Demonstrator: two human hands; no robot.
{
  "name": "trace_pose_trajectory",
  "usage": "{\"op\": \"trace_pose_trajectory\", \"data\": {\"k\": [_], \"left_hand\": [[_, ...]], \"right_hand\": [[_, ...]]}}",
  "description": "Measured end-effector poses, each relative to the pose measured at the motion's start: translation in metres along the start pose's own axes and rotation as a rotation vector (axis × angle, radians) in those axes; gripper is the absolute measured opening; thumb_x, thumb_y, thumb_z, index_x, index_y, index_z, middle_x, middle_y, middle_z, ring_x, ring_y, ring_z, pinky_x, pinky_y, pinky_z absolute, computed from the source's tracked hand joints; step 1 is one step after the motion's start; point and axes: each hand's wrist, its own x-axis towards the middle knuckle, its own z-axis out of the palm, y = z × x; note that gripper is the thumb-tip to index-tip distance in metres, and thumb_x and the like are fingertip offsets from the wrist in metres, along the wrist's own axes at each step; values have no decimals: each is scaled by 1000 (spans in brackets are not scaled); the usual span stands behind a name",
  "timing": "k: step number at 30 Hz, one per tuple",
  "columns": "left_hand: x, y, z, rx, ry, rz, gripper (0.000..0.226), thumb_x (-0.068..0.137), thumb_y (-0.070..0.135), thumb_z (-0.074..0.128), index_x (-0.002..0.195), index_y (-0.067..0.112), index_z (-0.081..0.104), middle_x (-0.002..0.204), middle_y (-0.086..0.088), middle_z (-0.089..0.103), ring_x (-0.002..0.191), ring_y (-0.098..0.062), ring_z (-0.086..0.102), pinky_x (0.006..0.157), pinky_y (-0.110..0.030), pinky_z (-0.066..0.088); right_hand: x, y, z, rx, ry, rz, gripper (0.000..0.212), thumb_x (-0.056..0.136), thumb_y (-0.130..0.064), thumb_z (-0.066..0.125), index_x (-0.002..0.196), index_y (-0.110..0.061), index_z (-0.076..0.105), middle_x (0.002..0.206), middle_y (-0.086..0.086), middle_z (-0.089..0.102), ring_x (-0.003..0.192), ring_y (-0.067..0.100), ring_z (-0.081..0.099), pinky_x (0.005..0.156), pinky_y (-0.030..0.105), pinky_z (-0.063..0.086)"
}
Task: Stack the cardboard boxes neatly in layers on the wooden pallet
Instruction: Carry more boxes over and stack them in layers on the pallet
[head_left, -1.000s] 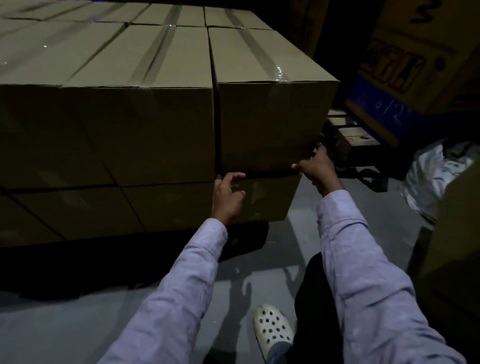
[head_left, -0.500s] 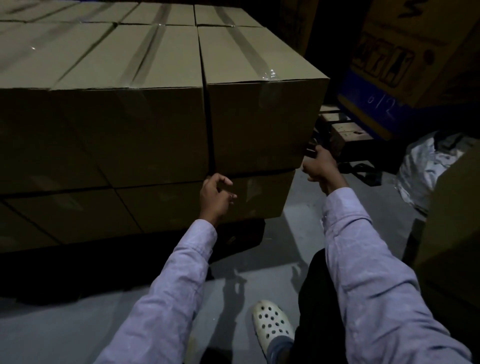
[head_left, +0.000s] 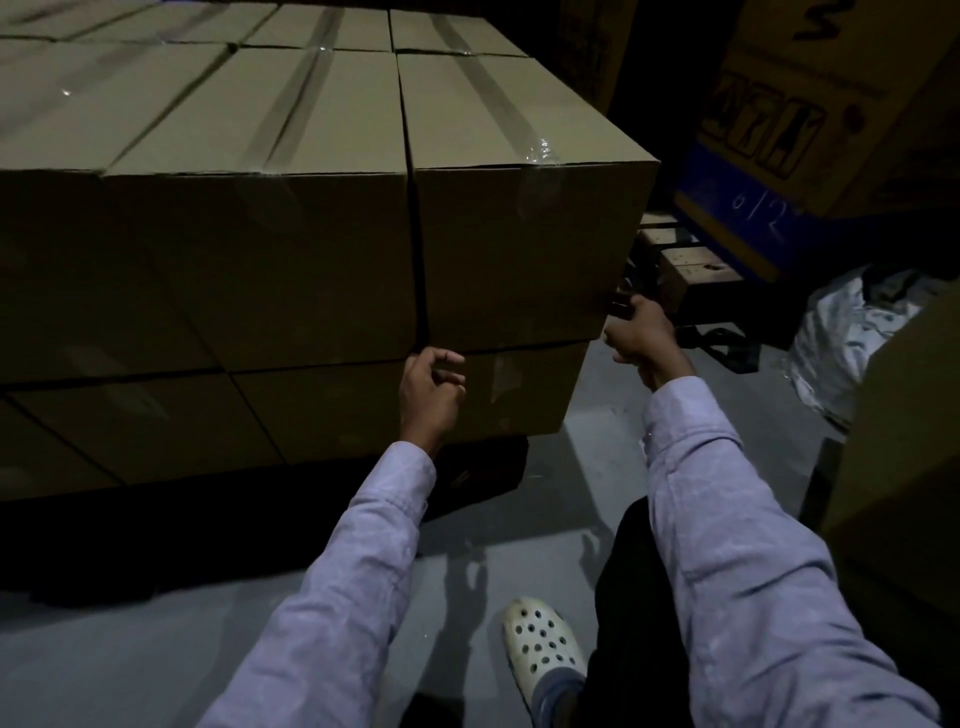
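At 6 o'clock a white clog (head_left: 543, 644) stands on the grey floor (head_left: 156, 665), with both lilac sleeves reaching forward above it. The left hand (head_left: 431, 395) sits near the centre, fingers curled, its fingertips at the seam under the corner box (head_left: 524, 249); whether they have hold of it cannot be told. At its 2 o'clock the right hand (head_left: 636, 335) curls its fingers round that box's bottom right corner. The corner box lies above and between the hands, resting on a lower box (head_left: 519, 395) at the stack's right end, flush against its neighbour (head_left: 270, 260). A printed carton (head_left: 810, 104) stands beyond at 2 o'clock, above a crumpled silver sheet (head_left: 841, 338).
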Motion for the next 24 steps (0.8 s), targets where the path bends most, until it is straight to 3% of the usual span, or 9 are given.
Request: {"op": "trace_pose_trajectory", "data": {"k": [3, 6, 11, 13, 16, 20, 24], "left_hand": [[-1, -2, 1, 65, 73, 34, 48, 92, -7, 64, 123, 30, 67, 126, 1, 53, 99, -8, 66, 81, -30, 61], [-1, -7, 4, 83, 29, 16, 65, 94, -2, 67, 150, 26, 54, 134, 1, 51, 108, -12, 65, 83, -29, 58], [-5, -9, 4, 88, -33, 15, 68, 94, 1, 72, 153, 28, 53, 149, 3, 46, 127, -17, 57, 98, -37, 56], [-6, -8, 2, 64, -18, 24, 64, 93, 1, 73, 148, 30, 57, 143, 3, 47, 122, -15, 59, 99, -41, 59], [-5, -10, -5, 72, -13, 23, 63, 91, 4, 74, 146, 32, 58, 143, 6, 47, 120, -14, 60, 100, -46, 60], [0, -6, -10, 77, -91, 26, 68, 92, 5, 76, 150, 33, 54, 151, 9, 47, 136, -21, 53, 108, -51, 55], [-3, 5, -4, 121, -2, 59, 63, 95, 5, 72, 151, 25, 54, 152, 3, 49, 131, -19, 56, 105, -47, 56]], "right_hand": [[0, 0, 0, -25, -4, -1, 70, 101, -1, 61, 163, -21, 38, 149, 12, 55, 123, 30, 62, 106, 48, 57], [-3, -1, 1, -32, -27, -9, 70, 102, -1, 60, 165, -22, 36, 150, 12, 54, 104, 22, 64, 98, 47, 61], [-2, 1, 5, -87, -94, -13, 72, 101, 0, 61, 165, -21, 35, 153, 9, 53, 89, 19, 61, 90, 44, 61], [-2, 4, 8, -141, -157, 20, 73, 99, -5, 68, 164, -15, 34, 154, 15, 53, 109, 30, 64, 96, 52, 59], [1, 10, 12, -165, -171, 87, 91, 96, -12, 75, 167, -15, 18, 161, 21, 42, 138, 44, 52, 105, 64, 53], [8, 12, 11, -63, -52, 5, 98, 94, -19, 80, 169, -27, 18, 169, 16, 35, 146, 42, 46, 110, 61, 52], [8, 9, 14, 63, 20, -138, 79, 98, -34, 77, 164, -33, 34, 168, 3, 41, 152, 32, 41, 120, 57, 42]]}}
